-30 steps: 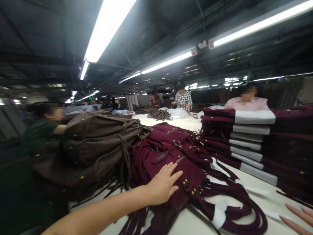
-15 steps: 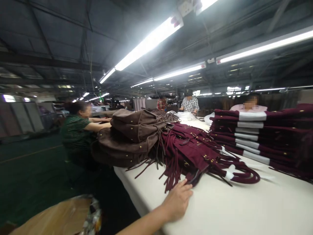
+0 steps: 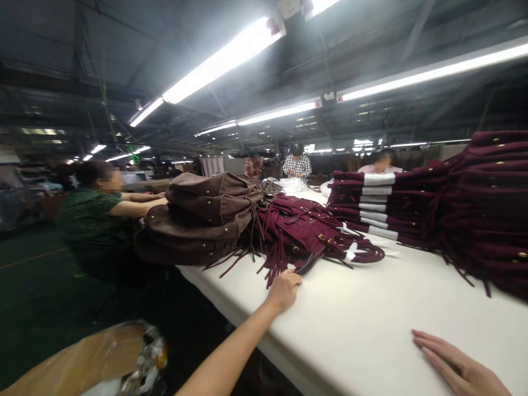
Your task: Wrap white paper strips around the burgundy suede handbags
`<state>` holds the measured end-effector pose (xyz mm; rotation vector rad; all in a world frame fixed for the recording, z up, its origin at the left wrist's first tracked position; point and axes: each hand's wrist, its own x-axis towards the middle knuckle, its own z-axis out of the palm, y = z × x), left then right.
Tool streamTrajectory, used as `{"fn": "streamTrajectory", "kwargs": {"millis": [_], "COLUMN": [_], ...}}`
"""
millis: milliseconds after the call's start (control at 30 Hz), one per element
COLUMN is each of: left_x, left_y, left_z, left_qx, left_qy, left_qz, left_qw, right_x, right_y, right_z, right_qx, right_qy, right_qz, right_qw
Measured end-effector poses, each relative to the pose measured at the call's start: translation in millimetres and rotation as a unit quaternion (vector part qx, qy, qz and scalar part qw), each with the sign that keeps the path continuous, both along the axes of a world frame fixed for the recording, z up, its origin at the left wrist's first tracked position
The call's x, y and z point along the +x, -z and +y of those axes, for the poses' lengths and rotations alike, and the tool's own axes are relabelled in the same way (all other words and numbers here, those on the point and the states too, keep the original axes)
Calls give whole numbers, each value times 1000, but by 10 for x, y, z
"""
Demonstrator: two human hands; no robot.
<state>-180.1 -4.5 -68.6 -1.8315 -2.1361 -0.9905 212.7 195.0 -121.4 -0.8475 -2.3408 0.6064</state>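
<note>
A maroon fringed bag with brass-coloured fittings lies on the white table. My left hand is closed on its near bottom corner, with the fingertips partly hidden at the bag's edge. Looped maroon straps, wrapped in white material, stretch to the right from the bag. Lower right, my right hand hovers over or rests on the table with fingers extended, holding nothing. Against the maroon bag's left side leans a pile of brown bags with brass studs.
Stacked maroon bags with white bands stand on the right. A co-worker in green reaches toward the brown pile from the left. Others stand across the table, one in a checked shirt. A cardboard-coloured container sits on the floor, lower left.
My right hand has come into view at the lower right. The view has swung right, so the bags appear further left. My left hand remains at the maroon bag's corner.
</note>
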Motion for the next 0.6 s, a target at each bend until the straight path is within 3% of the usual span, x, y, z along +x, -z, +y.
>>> {"fn": "streamTrajectory", "kwargs": {"millis": [233,433,600], "left_x": [-8,-49,-4], "left_y": [-28,-35,-150], "left_z": [40,49,63], "left_qx": [-17,-39,-33], "left_qy": [-8,-27,-32], "left_qz": [-2,10,21], "left_qw": [1000,999,999], "right_x": [-71,-87,-137], "right_y": [-426,-508,-565], "right_z": [-374,-472,-507], "right_qx": [-57,-81,-81], "right_qy": [26,29,18], "right_qz": [29,64,108], "right_qw": [998,994,991]}}
